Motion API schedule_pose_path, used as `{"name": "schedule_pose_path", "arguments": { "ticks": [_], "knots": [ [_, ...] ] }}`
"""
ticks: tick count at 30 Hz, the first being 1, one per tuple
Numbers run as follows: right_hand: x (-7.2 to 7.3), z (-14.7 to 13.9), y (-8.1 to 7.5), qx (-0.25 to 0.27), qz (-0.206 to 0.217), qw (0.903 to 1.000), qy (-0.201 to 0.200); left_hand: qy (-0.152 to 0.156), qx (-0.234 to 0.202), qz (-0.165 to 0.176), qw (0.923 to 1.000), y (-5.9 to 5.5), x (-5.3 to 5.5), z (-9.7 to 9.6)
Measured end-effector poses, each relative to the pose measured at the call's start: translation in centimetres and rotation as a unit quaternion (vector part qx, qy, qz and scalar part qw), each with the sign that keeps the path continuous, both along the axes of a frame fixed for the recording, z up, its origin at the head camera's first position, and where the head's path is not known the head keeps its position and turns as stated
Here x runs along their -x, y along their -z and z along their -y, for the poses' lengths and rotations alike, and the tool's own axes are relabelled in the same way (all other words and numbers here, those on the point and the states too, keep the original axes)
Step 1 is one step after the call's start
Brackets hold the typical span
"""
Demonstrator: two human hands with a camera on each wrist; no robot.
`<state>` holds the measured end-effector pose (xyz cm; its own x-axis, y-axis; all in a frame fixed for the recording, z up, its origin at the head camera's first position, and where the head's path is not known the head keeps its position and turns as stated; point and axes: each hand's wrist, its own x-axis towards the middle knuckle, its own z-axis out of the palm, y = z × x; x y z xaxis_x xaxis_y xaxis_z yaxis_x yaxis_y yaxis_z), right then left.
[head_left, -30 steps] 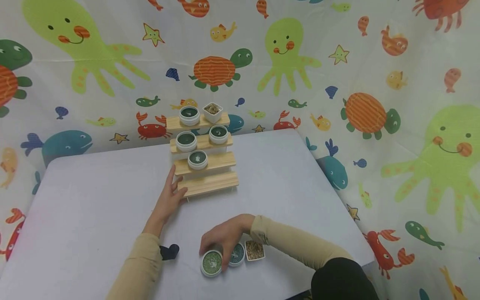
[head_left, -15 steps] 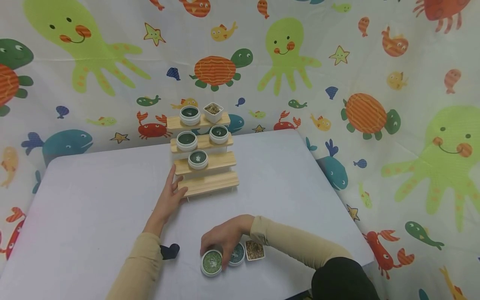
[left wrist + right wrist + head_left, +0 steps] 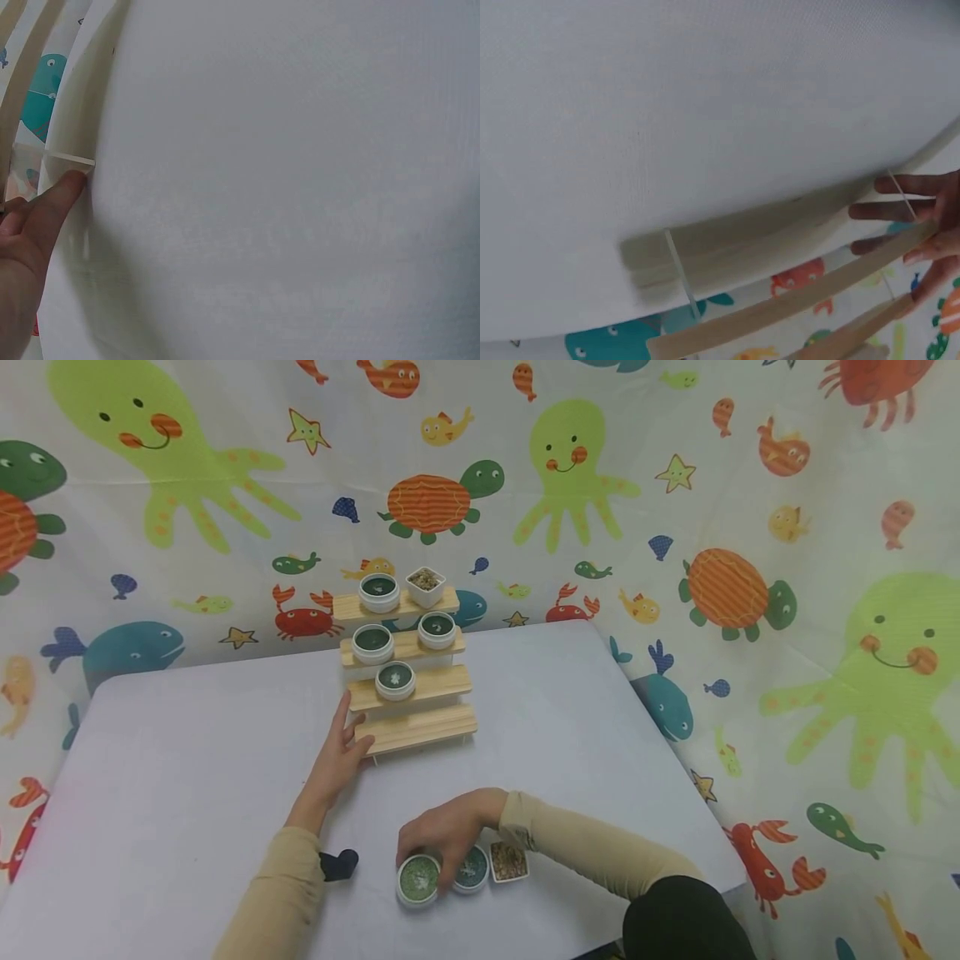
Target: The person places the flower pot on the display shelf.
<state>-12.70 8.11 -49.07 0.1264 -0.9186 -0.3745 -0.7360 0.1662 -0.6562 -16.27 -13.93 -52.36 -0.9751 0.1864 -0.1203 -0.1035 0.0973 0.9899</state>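
Note:
My left hand (image 3: 337, 763) holds the left end of a wooden tiered display stand (image 3: 422, 728), thumb at the lowest shelf's front corner. In the right wrist view this hand (image 3: 939, 225) has its fingers spread around the shelf end and clear side support. Near the table's front, my right hand (image 3: 448, 833) grips a round white jar (image 3: 418, 880) topped with speckled green. Close at its right are a white jar (image 3: 472, 869) with blue-green contents and a square white dish (image 3: 509, 862) of brownish flakes. The right hand is out of its own wrist view.
Several round white jars with dark green contents, including one jar (image 3: 395, 680), and a square dish (image 3: 426, 585) stand on the upper shelves. A small black object (image 3: 340, 865) is beside the left sleeve. A sea-animal curtain (image 3: 480, 435) hangs behind the white table (image 3: 187, 793).
The right hand and the green-topped jar have shifted slightly to the left and away from the front edge. The left hand has stayed on the stand.

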Motion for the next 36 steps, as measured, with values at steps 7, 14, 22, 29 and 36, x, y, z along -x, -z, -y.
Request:
{"name": "schedule_pose_path", "arguments": {
  "ticks": [7, 14, 22, 29, 36],
  "knots": [
    [1.5, -0.7, -0.6, 0.044, 0.012, 0.9976, 0.052, 0.002, -0.002, -0.004, 1.0000, 0.1, 0.1, 0.0],
    [3.8, -1.7, -2.4, 0.094, 0.021, 0.9890, 0.112, 0.003, 0.004, -0.010, 0.9999, 0.3, 0.2, 0.1],
    [6.4, -2.7, -5.0, 0.101, 0.038, 0.9767, 0.185, -0.001, 0.022, -0.018, 0.9996, 0.2, 0.2, 0.2],
    [8.4, -3.4, -6.2, 0.108, 0.003, 0.9639, 0.244, -0.008, 0.030, -0.009, 0.9995, 0.0, 0.1, 0.0],
    [10.2, -4.4, -7.1, 0.112, 0.012, 0.9415, 0.318, -0.004, 0.008, -0.005, 0.9999, 0.3, 0.2, 0.1]
  ]
}}
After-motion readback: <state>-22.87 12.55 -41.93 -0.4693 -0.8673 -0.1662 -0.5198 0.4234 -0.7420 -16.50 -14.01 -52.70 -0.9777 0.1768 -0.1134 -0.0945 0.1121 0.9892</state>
